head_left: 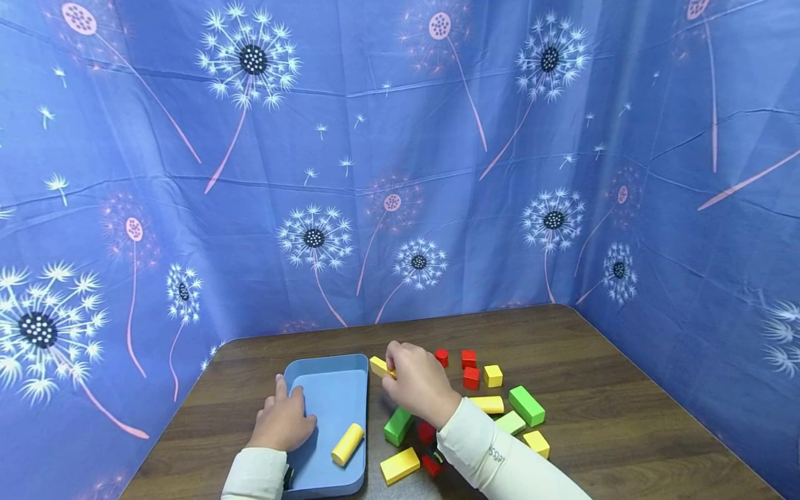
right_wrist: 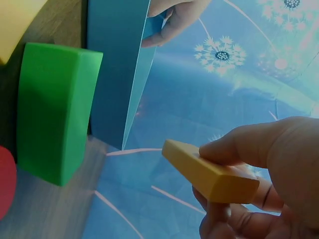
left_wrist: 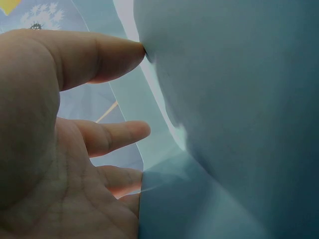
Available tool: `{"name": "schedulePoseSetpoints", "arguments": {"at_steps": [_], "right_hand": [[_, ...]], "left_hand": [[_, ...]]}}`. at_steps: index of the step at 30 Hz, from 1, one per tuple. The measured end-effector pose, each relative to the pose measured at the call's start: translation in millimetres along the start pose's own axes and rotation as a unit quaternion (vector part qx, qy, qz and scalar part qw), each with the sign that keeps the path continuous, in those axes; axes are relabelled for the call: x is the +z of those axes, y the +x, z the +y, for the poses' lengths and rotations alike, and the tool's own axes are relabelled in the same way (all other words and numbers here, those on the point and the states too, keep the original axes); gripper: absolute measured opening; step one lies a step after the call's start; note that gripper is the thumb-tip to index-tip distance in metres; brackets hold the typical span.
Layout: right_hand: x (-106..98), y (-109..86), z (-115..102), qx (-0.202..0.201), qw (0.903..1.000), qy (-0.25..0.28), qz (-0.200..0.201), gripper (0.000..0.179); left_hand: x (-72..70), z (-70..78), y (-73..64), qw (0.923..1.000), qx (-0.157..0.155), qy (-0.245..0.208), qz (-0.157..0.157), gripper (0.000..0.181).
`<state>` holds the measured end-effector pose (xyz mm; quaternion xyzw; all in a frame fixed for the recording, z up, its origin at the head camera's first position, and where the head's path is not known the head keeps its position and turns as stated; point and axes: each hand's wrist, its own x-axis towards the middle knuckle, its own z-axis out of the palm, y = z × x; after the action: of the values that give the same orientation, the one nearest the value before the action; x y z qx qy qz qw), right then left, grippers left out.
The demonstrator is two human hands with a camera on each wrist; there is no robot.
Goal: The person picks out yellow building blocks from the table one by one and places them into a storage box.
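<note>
My right hand (head_left: 420,380) pinches a rectangular yellow block (right_wrist: 209,174) between thumb and fingers, just beyond the right wall of the blue tray (head_left: 325,366). In the head view that block (head_left: 378,367) shows only in part. My left hand (head_left: 282,421) lies over the tray's left edge with its fingers extended. In the left wrist view, one digit's tip touches the tray's blue surface (left_wrist: 224,89). A yellow cylinder (head_left: 347,444) lies inside the tray at the lower right.
Right of the tray are a green block (head_left: 398,426), a yellow block (head_left: 400,466), red cubes (head_left: 471,378), a red cylinder (head_left: 442,357), a yellow cube (head_left: 493,376), another green block (head_left: 527,405) and several more blocks, some partly under my right arm. A blue patterned curtain (head_left: 375,139) surrounds the wooden table (head_left: 600,389).
</note>
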<state>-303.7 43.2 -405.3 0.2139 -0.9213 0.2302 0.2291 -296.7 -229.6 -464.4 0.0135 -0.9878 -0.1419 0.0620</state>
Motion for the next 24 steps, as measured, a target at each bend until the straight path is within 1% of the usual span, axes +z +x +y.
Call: {"name": "schedulePoseSetpoints", "arguments": {"at_steps": [7,12,16,19,24], "right_hand": [[1,-2.3,-4,-0.007,0.9999,0.007,0.011,0.025],[2,-3.7,-7,-0.015,0.9994,0.030,0.004,0.027],[2,-4.2,-9,-0.029,0.9989,0.036,0.000,0.026],[2,-4.7,-12,-0.035,0.9985,0.041,-0.011,0.025],[1,-7.1,-17,-0.039,0.9964,0.063,-0.041,0.022]], "left_hand": [[-0.9,0.6,-1.4,1.0000,-0.005,-0.002,-0.002,0.070],[-0.2,0.6,-2.2,1.0000,-0.009,-0.001,-0.001,0.069],[0.4,0.6,-1.9,0.9999,-0.014,-0.002,-0.005,0.069],[-0.4,1.1,-1.9,0.9998,-0.015,-0.003,-0.008,0.069],[-2.7,2.9,-1.3,0.9999,-0.012,-0.001,-0.011,0.070]]}}
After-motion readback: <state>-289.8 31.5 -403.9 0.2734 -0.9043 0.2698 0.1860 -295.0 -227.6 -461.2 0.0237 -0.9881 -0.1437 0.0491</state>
